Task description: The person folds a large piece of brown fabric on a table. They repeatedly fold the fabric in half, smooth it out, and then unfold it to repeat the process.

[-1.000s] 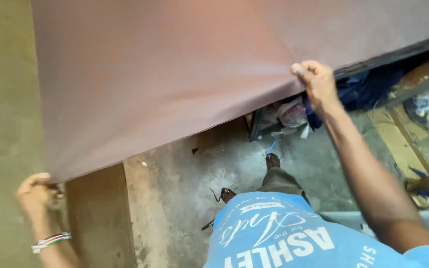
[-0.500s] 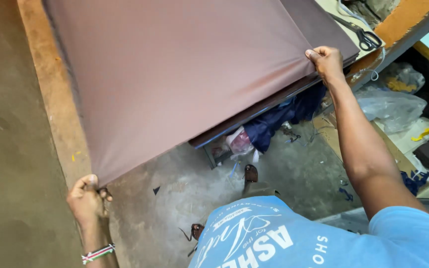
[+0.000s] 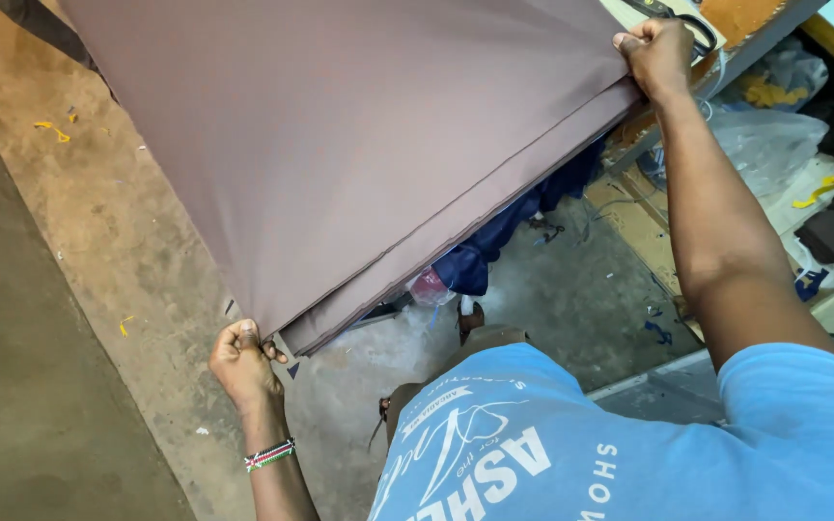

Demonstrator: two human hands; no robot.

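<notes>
A large sheet of brown fabric (image 3: 359,135) is stretched out in front of me, folded over so that two layers show along its near edge. My left hand (image 3: 241,362) pinches the lower left corner, low near the floor. My right hand (image 3: 656,56) grips the upper right corner, up at the edge of a workbench. The cloth hangs taut between the two hands. A beaded bracelet (image 3: 269,454) sits on my left wrist.
Black scissors (image 3: 680,17) lie on the wooden workbench (image 3: 755,24) by my right hand. Under the bench are dark blue cloth (image 3: 494,246), clear plastic bags (image 3: 769,135) and scraps. The concrete floor (image 3: 69,318) carries yellow thread bits. My blue shirt fills the bottom right.
The view has swung so the fabric sits higher and more to the right. Both hands keep their corners; the left hand has moved right and inward.
</notes>
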